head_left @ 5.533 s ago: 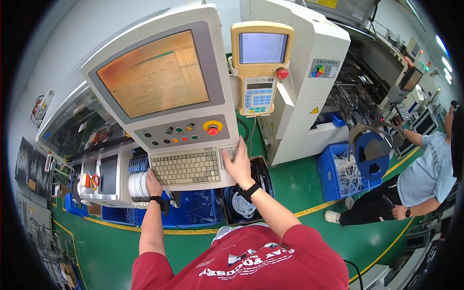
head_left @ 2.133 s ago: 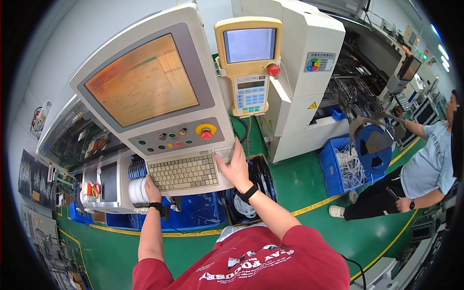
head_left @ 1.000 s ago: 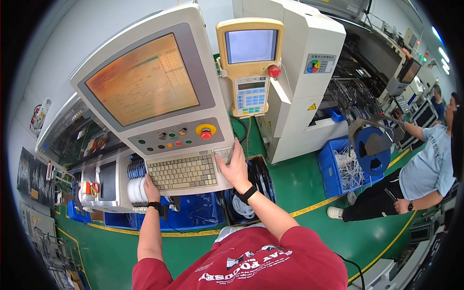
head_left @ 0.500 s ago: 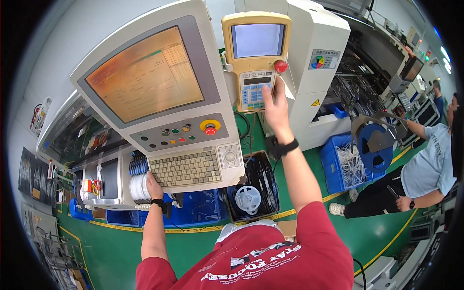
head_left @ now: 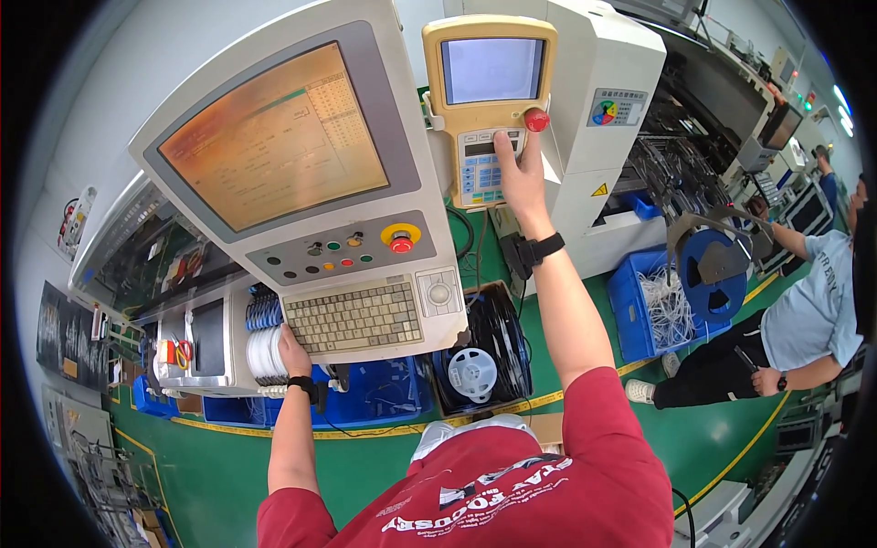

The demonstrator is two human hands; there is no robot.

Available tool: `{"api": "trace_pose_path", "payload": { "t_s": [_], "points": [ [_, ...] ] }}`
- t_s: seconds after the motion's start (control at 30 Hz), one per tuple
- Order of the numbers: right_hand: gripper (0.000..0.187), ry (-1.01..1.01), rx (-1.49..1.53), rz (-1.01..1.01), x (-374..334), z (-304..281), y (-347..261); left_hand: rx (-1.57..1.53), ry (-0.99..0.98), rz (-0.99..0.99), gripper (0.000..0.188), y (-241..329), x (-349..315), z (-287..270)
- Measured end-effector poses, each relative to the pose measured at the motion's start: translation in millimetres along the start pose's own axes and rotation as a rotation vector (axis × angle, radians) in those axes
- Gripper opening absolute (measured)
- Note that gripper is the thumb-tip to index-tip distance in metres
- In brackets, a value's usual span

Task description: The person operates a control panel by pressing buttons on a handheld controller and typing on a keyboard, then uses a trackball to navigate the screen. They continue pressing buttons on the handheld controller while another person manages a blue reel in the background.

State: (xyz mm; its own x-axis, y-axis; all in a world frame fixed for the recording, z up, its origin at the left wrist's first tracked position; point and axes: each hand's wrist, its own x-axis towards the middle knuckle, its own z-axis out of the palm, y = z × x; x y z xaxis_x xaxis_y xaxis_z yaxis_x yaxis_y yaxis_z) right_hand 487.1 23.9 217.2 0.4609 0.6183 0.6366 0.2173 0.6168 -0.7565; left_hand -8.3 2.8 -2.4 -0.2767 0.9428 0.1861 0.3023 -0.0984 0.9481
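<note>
My right hand (head_left: 523,187) is closed around the right edge of a beige teach pendant (head_left: 501,35). Its thumb lies on the upper part of the keypad, beside the small display, and its fingers go behind the casing. A red stop button (head_left: 536,120) sits just above this hand. Down to the left, my left hand (head_left: 295,353) grips the lower left edge of a console's keyboard shelf (head_left: 365,352), with most fingers hidden. Beside it are the worn keyboard (head_left: 352,316) and several white reels (head_left: 265,354). Above the keyboard, the console carries an orange-lit screen (head_left: 274,137).
A red stop button (head_left: 400,240) stands out from the console panel. Below are a box of black reels (head_left: 498,342) and blue bins (head_left: 630,315). At the right, a co-worker (head_left: 804,310) stands by a blue reel (head_left: 713,279). A white machine (head_left: 603,82) rises behind the pendant.
My right thumb has moved up the keypad, from the middle keys to the top row by the display. My left hand stays at the shelf edge.
</note>
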Motion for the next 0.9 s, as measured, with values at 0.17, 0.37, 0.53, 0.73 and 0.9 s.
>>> {"api": "trace_pose_path", "payload": {
  "t_s": [0.17, 0.37, 0.53, 0.73, 0.9],
  "points": [
    [0.039, -0.045, -0.062, 0.056, -12, -10, 10, -0.016, -0.007, 0.014, 0.059, 0, -1, -2],
    [0.033, -0.139, -0.112, 0.019, -34, -25, 29, -0.003, -0.007, 0.008, 0.058, 0, -2, 1],
    [0.041, -0.189, -0.060, -0.053, -47, -29, 40, 0.006, 0.026, 0.057, 0.055, 3, -3, 2],
    [0.045, -0.225, -0.085, -0.092, -47, -32, 47, -0.010, 0.039, 0.046, 0.055, 11, -4, 5],
    [0.041, -0.234, -0.106, -0.066, -47, -33, 53, -0.026, 0.008, 0.050, 0.056, 10, -5, 4]
  ]
}}
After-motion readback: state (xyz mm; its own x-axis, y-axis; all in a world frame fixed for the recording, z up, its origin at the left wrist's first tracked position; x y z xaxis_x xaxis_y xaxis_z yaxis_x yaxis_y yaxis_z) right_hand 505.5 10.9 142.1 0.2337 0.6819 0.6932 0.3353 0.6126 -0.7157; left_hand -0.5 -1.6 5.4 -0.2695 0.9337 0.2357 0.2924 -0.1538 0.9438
